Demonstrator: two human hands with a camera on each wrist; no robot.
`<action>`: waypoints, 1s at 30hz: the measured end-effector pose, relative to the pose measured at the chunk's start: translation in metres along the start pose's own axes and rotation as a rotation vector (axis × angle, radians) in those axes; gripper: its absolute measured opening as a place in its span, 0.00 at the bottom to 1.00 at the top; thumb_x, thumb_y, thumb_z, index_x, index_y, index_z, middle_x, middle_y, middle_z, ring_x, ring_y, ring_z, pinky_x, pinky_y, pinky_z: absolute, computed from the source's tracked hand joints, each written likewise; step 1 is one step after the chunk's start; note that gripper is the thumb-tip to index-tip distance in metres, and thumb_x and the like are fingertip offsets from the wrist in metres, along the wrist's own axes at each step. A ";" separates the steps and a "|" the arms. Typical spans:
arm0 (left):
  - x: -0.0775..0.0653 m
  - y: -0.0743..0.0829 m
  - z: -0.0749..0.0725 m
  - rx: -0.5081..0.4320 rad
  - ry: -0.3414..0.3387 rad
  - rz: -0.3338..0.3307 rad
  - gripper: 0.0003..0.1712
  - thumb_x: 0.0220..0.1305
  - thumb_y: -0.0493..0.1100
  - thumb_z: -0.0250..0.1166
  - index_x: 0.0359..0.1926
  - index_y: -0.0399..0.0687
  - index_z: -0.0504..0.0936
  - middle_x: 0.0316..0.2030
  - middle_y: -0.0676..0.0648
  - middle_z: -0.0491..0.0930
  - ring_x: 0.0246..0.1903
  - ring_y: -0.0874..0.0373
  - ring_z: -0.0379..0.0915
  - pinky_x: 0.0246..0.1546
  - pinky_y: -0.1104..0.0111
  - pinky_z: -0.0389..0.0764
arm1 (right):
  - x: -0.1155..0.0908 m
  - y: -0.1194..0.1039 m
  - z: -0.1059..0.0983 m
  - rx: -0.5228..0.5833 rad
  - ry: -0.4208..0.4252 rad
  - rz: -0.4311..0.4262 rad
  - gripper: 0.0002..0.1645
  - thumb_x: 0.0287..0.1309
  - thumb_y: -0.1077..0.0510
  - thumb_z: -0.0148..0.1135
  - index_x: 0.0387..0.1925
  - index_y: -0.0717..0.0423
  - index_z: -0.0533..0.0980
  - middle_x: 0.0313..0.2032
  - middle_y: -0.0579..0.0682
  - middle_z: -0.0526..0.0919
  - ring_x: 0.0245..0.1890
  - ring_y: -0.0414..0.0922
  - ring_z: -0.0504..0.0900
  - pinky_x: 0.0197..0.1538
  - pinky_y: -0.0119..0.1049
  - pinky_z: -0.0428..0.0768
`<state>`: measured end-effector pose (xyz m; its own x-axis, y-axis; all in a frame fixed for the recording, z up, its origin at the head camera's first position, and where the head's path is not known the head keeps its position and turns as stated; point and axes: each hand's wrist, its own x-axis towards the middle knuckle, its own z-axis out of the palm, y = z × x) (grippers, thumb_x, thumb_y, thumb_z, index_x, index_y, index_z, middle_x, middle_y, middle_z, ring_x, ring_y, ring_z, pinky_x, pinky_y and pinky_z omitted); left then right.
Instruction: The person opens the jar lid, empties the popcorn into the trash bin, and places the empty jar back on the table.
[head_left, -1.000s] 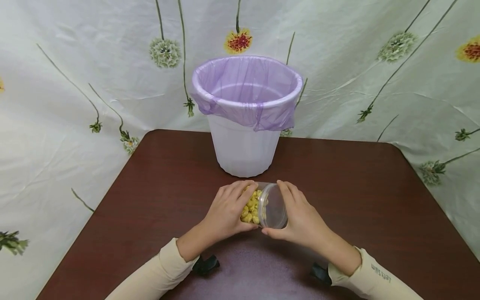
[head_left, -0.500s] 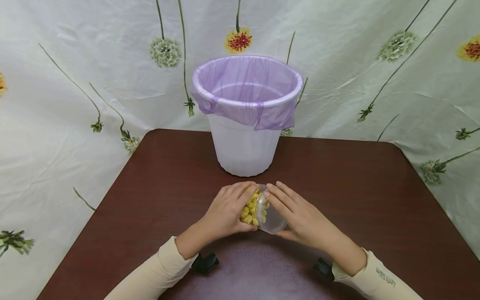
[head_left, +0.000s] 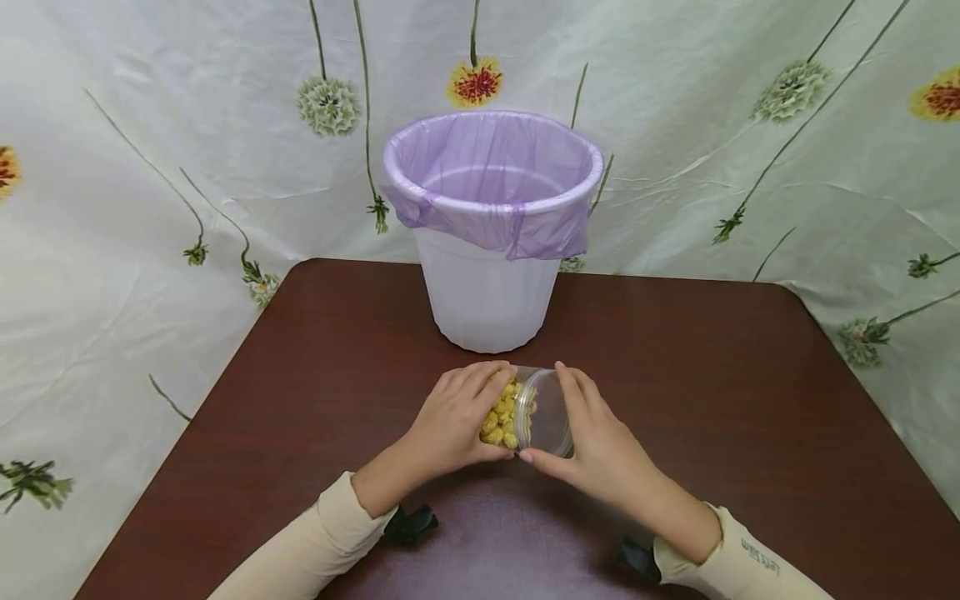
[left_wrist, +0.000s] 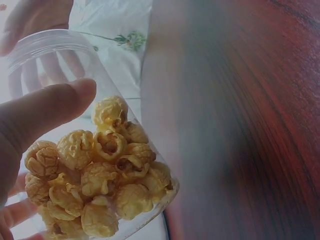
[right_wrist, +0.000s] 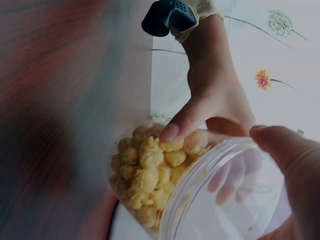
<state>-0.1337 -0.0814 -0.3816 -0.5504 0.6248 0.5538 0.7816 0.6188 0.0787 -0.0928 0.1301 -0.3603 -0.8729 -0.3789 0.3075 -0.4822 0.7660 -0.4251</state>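
A clear plastic jar (left_wrist: pixel 107 75) of yellow popcorn (head_left: pixel 499 423) is held tilted above the table, its lid end toward the right. The left hand (head_left: pixel 453 414) grips the jar's body, thumb on the near side and fingers over the far side. At the other end, the right hand (head_left: pixel 609 446) holds the round transparent lid (head_left: pixel 549 417) by its rim, thumb and fingers on opposite sides. In the right wrist view the lid (right_wrist: pixel 220 200) sits on the jar, and the popcorn (right_wrist: pixel 150 170) lies toward the bottom end. The left thumb (left_wrist: pixel 60 107) presses the jar wall.
Behind the hands, a white bin (head_left: pixel 491 292) lined with a purple bag (head_left: pixel 547 229) stands on the dark brown table (head_left: pixel 712 375). A flowered white cloth (head_left: pixel 187 125) hangs behind the table and along its sides. Black straps (head_left: pixel 411 525) sit at both wrists.
Half a second ago the right fingers had shifted across the lid's face; now they are back round its rim, thumb at the near edge. The left hand has stayed on the jar.
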 end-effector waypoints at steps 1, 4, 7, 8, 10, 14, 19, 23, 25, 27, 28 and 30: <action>0.000 0.000 0.000 0.007 0.000 0.003 0.55 0.26 0.61 0.75 0.58 0.43 0.65 0.53 0.44 0.68 0.53 0.49 0.63 0.48 0.57 0.66 | 0.000 0.000 0.000 0.003 0.006 -0.006 0.61 0.41 0.33 0.63 0.67 0.58 0.46 0.60 0.58 0.57 0.49 0.54 0.71 0.40 0.46 0.76; 0.001 0.000 0.000 0.029 -0.001 0.008 0.56 0.26 0.61 0.75 0.58 0.43 0.64 0.53 0.44 0.67 0.53 0.49 0.62 0.48 0.57 0.65 | 0.001 0.002 0.002 0.007 0.037 -0.033 0.61 0.37 0.36 0.67 0.66 0.59 0.49 0.58 0.59 0.59 0.48 0.53 0.71 0.39 0.45 0.77; 0.002 0.000 -0.001 0.032 -0.008 0.009 0.57 0.25 0.62 0.75 0.59 0.44 0.64 0.54 0.44 0.67 0.53 0.49 0.62 0.48 0.56 0.65 | 0.003 0.005 0.003 -0.019 0.074 -0.107 0.61 0.32 0.38 0.69 0.64 0.60 0.51 0.57 0.60 0.60 0.49 0.54 0.70 0.39 0.45 0.77; 0.002 -0.001 -0.001 0.027 -0.013 0.007 0.57 0.25 0.61 0.75 0.59 0.44 0.64 0.54 0.44 0.67 0.53 0.49 0.62 0.48 0.56 0.65 | 0.003 0.007 0.003 -0.035 0.084 -0.153 0.61 0.31 0.39 0.70 0.64 0.61 0.52 0.57 0.61 0.60 0.50 0.55 0.69 0.40 0.46 0.76; 0.001 -0.001 -0.002 0.016 -0.025 -0.001 0.57 0.25 0.61 0.75 0.59 0.43 0.64 0.54 0.44 0.67 0.53 0.49 0.63 0.48 0.56 0.66 | 0.005 0.010 0.002 -0.069 0.093 -0.271 0.60 0.28 0.42 0.72 0.62 0.61 0.54 0.57 0.62 0.60 0.53 0.56 0.66 0.45 0.47 0.74; -0.003 -0.003 -0.001 -0.015 -0.064 -0.021 0.57 0.26 0.62 0.75 0.60 0.43 0.64 0.54 0.43 0.68 0.53 0.49 0.64 0.47 0.56 0.67 | 0.007 0.017 0.000 -0.142 0.082 -0.509 0.56 0.25 0.47 0.73 0.59 0.61 0.58 0.58 0.62 0.60 0.58 0.59 0.60 0.56 0.49 0.65; -0.004 -0.005 0.000 -0.038 -0.071 -0.021 0.58 0.27 0.62 0.74 0.60 0.42 0.63 0.54 0.43 0.68 0.54 0.49 0.63 0.48 0.56 0.67 | 0.009 0.021 -0.001 -0.171 0.069 -0.570 0.57 0.24 0.47 0.74 0.60 0.61 0.57 0.59 0.62 0.59 0.59 0.60 0.58 0.58 0.49 0.61; -0.003 -0.006 0.000 -0.042 -0.073 -0.028 0.57 0.27 0.63 0.74 0.60 0.42 0.64 0.54 0.43 0.68 0.54 0.49 0.63 0.48 0.56 0.67 | 0.010 0.022 -0.002 -0.163 0.073 -0.562 0.58 0.24 0.47 0.73 0.60 0.61 0.56 0.59 0.63 0.58 0.59 0.60 0.58 0.57 0.51 0.61; -0.003 -0.006 0.000 -0.044 -0.079 -0.037 0.57 0.28 0.63 0.74 0.60 0.42 0.64 0.54 0.43 0.68 0.54 0.50 0.63 0.48 0.56 0.67 | 0.010 0.022 -0.003 -0.156 0.076 -0.557 0.59 0.25 0.47 0.73 0.61 0.60 0.56 0.60 0.63 0.58 0.59 0.60 0.58 0.56 0.52 0.62; -0.003 -0.006 0.000 -0.050 -0.085 -0.042 0.57 0.28 0.63 0.74 0.60 0.42 0.64 0.55 0.44 0.68 0.54 0.50 0.63 0.48 0.56 0.67 | 0.010 0.024 -0.005 -0.148 0.075 -0.545 0.60 0.26 0.46 0.73 0.62 0.60 0.55 0.61 0.62 0.57 0.60 0.59 0.57 0.56 0.53 0.62; -0.003 -0.006 0.001 -0.050 -0.086 -0.046 0.56 0.28 0.63 0.74 0.60 0.43 0.64 0.55 0.44 0.68 0.54 0.50 0.63 0.48 0.56 0.67 | 0.010 0.024 -0.007 -0.145 0.072 -0.533 0.60 0.27 0.46 0.73 0.63 0.59 0.54 0.61 0.61 0.56 0.60 0.58 0.57 0.56 0.53 0.61; -0.003 -0.006 0.001 -0.058 -0.084 -0.052 0.57 0.28 0.62 0.74 0.60 0.43 0.64 0.55 0.44 0.67 0.54 0.51 0.62 0.48 0.57 0.67 | 0.010 0.026 -0.010 -0.133 0.071 -0.507 0.61 0.28 0.45 0.72 0.64 0.59 0.53 0.63 0.61 0.54 0.61 0.58 0.56 0.56 0.54 0.61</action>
<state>-0.1376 -0.0863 -0.3843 -0.6113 0.6321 0.4762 0.7658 0.6242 0.1546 -0.1131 0.1520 -0.3596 -0.5235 -0.6861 0.5052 -0.8247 0.5569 -0.0982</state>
